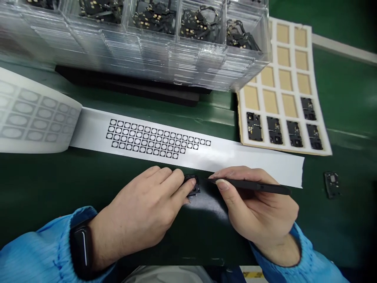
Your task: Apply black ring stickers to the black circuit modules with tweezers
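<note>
Electronics assembly workshop: stacked clear part trays (182, 59), sticker strip (188, 145), green bench (44, 184).

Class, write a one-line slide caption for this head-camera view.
Left hand pins a small black part while the right hand holds black tweezers beside a sticker strip.

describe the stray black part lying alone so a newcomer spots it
Find the cream pocketed tray on the right of the green mat. Below its lower right corner, beyond the white label strip's end, lies a small black part. Only it lies untouched on bare mat.
</note>
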`<state>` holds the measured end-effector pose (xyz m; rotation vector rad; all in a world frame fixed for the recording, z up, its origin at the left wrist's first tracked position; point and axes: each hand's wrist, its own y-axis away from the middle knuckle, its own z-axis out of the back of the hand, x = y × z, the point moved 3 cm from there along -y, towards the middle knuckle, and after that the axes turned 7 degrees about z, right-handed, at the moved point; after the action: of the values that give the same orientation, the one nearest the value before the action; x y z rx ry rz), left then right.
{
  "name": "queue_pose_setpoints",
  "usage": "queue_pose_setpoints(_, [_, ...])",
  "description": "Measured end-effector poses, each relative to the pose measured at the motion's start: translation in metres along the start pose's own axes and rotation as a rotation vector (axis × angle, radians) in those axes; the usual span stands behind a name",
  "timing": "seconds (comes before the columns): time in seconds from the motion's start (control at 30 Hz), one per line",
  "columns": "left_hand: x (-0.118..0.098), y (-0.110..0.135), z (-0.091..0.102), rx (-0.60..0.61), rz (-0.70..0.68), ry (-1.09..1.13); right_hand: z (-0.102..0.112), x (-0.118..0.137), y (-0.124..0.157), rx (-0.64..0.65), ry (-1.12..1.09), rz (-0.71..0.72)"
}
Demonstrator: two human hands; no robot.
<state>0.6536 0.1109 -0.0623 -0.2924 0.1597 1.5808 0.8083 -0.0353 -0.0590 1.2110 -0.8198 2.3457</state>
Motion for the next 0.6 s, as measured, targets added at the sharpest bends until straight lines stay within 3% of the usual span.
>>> queue_pose_setpoints(0.6, [0.0017,0.0028,-0.0066,0.045,0.016,-0.023,0.0025,-0.0065,-0.0033,-0.062,0.064,0.007])
